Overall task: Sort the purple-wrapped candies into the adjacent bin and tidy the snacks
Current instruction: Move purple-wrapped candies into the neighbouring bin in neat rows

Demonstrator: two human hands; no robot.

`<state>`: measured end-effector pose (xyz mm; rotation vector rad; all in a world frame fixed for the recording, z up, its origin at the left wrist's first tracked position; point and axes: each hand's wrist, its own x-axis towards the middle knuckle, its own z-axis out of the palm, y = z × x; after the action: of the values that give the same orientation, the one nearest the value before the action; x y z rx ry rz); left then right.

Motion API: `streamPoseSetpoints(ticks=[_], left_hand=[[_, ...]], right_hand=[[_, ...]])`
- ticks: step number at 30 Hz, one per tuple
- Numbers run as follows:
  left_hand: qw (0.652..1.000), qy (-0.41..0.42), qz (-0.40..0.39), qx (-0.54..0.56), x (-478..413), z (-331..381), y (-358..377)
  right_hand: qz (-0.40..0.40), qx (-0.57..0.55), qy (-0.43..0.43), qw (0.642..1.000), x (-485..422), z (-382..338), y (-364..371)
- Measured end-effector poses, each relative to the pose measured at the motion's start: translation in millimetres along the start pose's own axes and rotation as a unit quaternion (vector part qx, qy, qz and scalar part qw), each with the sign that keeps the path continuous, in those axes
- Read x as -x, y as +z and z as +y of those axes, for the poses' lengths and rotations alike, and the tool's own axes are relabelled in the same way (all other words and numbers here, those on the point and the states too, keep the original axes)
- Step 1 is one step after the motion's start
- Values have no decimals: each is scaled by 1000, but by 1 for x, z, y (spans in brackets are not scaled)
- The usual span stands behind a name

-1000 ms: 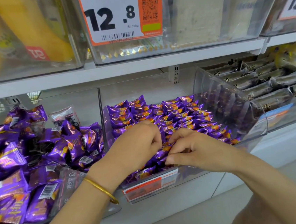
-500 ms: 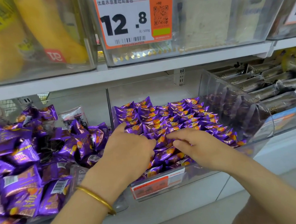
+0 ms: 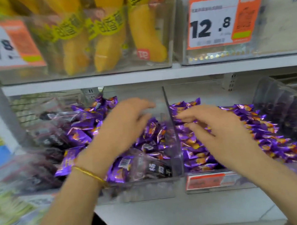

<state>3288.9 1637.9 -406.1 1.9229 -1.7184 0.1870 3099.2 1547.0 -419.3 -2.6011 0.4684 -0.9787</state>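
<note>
Hovers left hand (image 3: 125, 125) over jumbled purple candies (image 3: 153, 132) in left bin (image 3: 143, 190), fingers released, gripping nothing (blurry, though). Spreads right hand (image 3: 219, 132), also empty, above neat rows (image 3: 267, 133) in right bin (image 3: 251, 178), probably to level them.

We see a white upper shelf (image 3: 86, 82) bearing a clear bin (image 3: 85, 74) of yellow snacks (image 3: 147, 35). At the front edge of the lower shelf (image 3: 172, 208) two bins touch: the left bin (image 3: 143, 191) holds mixed purple packets (image 3: 80, 136), the right bin (image 3: 278, 173) purple-wrapped candies (image 3: 265, 136).

Yellow packs (image 3: 146, 33), price tag (image 3: 213, 21), upper shelf (image 3: 140, 76)
</note>
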Motion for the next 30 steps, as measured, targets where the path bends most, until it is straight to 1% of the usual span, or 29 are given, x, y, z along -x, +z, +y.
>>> streamPoseSetpoints(ticks=[2,3,5,6,8,9,11,13,15,18,20,22,25,27,30], left_hand=[[999,-13,-23,-21,18,-29,-23],[999,-11,-40,-29,28,-40,-31],[997,-10,-59,-53,47,-56,-38],[996,-24,-61,-67,56,-63,-41],[992,-66,-77,-80,72,-71,-44],[988,-92,-95,-80,79,-73,-45],[975,-133,-155,-92,90,-73,-43],[961,-141,-193,-141,95,-71,-38],[952,-136,-202,-184,95,-67,-33],[946,-123,-208,-217,93,-63,-29],[940,-108,-203,-252,91,-60,-26],[933,-101,-202,-280,88,-57,-22],[933,-110,-197,-281,81,-58,-15],[936,-110,-196,-270,77,-59,-12],[942,-93,-196,-255,75,-59,-9]], right_hand=[[-52,-52,-36,997,-13,-25,19],[-91,-73,-35,993,-20,-36,31],[-183,-97,-12,978,-34,-49,57],[-233,-98,3,968,-40,-50,72],[-325,-68,26,943,-48,-47,100],[-357,-50,26,932,-50,-46,111],[-384,-4,19,923,-49,-47,127],[-380,30,19,924,-49,-45,134],[-363,31,24,931,-52,-43,133],[-271,46,56,960,-61,-33,126],[-233,37,76,969,-63,-31,117],[-206,10,82,975,-61,-35,109],[-149,-52,104,982,-58,-41,101],[-120,-104,136,978,-56,-42,96],[-122,-184,167,961,-54,-45,86]])
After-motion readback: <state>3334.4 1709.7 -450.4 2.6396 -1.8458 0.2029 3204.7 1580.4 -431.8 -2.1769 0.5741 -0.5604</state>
